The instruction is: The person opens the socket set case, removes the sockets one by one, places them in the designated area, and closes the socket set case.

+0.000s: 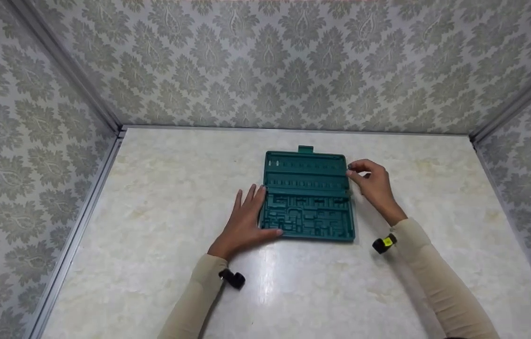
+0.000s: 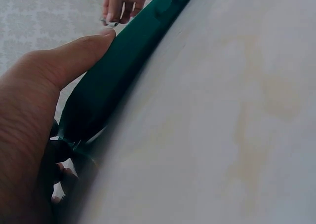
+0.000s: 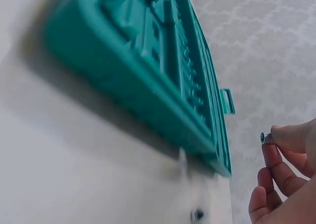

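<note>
A green plastic socket-set case lies unfolded on the table, its moulded slots facing up. At its near left corner rests my left hand, the fingers extended along the left side and the thumb against the front edge. Beside the upper right edge of the lid, my right hand pinches a small metal socket between thumb and index finger. The socket's hollow end shows in the right wrist view, while the other fingers are bent and hold nothing.
A green latch tab sticks out from the case's far edge. The pale marbled table meets patterned walls at the back and sides. Low in the right wrist view is a small dark, blurred thing.
</note>
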The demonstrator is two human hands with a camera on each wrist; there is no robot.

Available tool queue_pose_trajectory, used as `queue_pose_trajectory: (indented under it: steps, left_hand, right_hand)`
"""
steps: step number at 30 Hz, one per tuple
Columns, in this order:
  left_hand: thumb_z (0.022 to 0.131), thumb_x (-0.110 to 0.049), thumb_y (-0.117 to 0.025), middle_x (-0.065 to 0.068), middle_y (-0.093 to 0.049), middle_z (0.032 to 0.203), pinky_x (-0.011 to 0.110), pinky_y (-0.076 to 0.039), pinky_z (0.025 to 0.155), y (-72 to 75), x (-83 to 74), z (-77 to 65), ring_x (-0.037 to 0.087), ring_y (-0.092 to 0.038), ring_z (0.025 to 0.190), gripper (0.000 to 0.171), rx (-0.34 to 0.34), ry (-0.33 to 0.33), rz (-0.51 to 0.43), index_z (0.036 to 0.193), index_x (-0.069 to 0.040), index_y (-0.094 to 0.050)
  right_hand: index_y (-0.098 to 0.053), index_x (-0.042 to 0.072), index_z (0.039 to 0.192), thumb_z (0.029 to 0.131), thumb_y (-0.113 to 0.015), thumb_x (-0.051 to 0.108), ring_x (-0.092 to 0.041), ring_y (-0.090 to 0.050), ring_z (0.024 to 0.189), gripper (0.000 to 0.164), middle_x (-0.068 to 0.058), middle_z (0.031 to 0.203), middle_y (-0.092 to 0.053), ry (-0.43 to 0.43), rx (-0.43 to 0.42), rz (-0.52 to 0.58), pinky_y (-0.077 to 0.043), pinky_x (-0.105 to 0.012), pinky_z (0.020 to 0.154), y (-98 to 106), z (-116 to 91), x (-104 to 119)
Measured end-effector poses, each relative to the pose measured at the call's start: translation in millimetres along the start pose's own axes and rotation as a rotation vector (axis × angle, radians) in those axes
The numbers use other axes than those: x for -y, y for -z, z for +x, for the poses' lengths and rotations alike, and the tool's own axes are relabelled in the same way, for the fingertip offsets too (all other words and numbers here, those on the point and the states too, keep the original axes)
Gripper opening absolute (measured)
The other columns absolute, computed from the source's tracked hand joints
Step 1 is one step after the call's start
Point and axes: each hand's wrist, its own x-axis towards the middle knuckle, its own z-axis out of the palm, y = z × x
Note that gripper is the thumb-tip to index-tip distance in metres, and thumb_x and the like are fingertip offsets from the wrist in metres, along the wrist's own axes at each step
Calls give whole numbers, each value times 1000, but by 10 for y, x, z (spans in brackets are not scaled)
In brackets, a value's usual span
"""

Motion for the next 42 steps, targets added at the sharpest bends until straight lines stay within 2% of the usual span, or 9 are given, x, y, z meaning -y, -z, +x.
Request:
queue_pose_trajectory:
  steps: [4, 6, 11, 17, 22, 27, 32, 36, 42]
  left_hand:
    - [83, -85, -74, 3, -9, 186, 51, 5, 136, -10, -4, -6, 22, 5, 171, 132, -2, 11, -12, 179, -20, -11]
    - [84, -84, -74, 3, -9, 186, 53, 3, 137, -12, -8, -7, 22, 6, 171, 131, -4, 14, -18, 179, -21, -11]
    - [83, -83, -76, 4, -8, 186, 53, 4, 137, -9, -7, -6, 22, 7, 171, 132, -2, 19, -23, 179, -21, -10]
    - [83, -84, -73, 11, -12, 184, 48, 11, 135, 6, 6, 26, 25, 0, 172, 134, 7, -22, 13, 178, -12, -12]
    - [83, -84, -74, 10, -12, 185, 48, 11, 136, 13, 1, 18, 25, 1, 172, 135, 11, -19, 9, 178, -12, -11]
    - [83, -84, -74, 10, -12, 185, 48, 9, 136, 8, 0, 10, 25, 0, 172, 135, 4, -16, 13, 179, -13, -11]
    - [81, -86, -74, 8, -9, 185, 49, 8, 136, -2, 1, 0, 25, 4, 172, 136, 0, 3, -12, 179, -17, -11]
    - [81, -87, -74, 7, -7, 186, 51, 6, 136, -7, 5, -13, 25, 8, 171, 135, -1, 20, -29, 179, -20, -10]
    - [82, -87, -73, 6, -8, 186, 49, 7, 136, -5, -6, -9, 24, 5, 171, 134, -3, 20, -8, 179, -20, -10]
  right_hand:
    - [-77, -5, 122, 107, -74, 13, -15, -65, 96, 23, -17, 118, -76, -3, -14, -9, -50, -21, 74, 164, -94, -99]
    - [-77, -5, 122, 107, -74, 13, -11, -65, 100, 23, -17, 119, -77, -9, -24, -8, -50, -23, 81, 245, -136, -154]
    - [-76, -5, 124, 107, -75, 15, -4, -67, 98, 26, -18, 119, -78, -43, -48, -30, -49, -24, 83, 423, -241, -285]
    - [-75, -6, 125, 107, -75, 14, -8, -68, 97, 28, -19, 121, -76, -82, -61, -22, -55, -18, 80, 577, -381, -440]
    - [-75, -5, 126, 107, -76, 17, -10, -68, 97, 29, -22, 122, -75, -124, -70, -19, -57, -17, 77, 680, -457, -525]
    - [-76, -3, 128, 107, -75, 19, -8, -65, 101, 30, -21, 126, -75, -165, -71, -63, -53, -13, 79, 766, -501, -591]
    - [-76, -4, 127, 107, -75, 16, -6, -64, 97, 29, -23, 123, -75, -179, -81, -114, -52, -11, 78, 804, -521, -671]
    - [-78, -4, 126, 106, -77, 16, -5, -64, 94, 29, -23, 120, -76, -187, -88, -125, -52, -12, 76, 808, -533, -718]
    - [-80, -2, 126, 106, -78, 21, -2, -65, 92, 31, -23, 121, -78, -190, -80, -125, -52, -12, 77, 810, -546, -731]
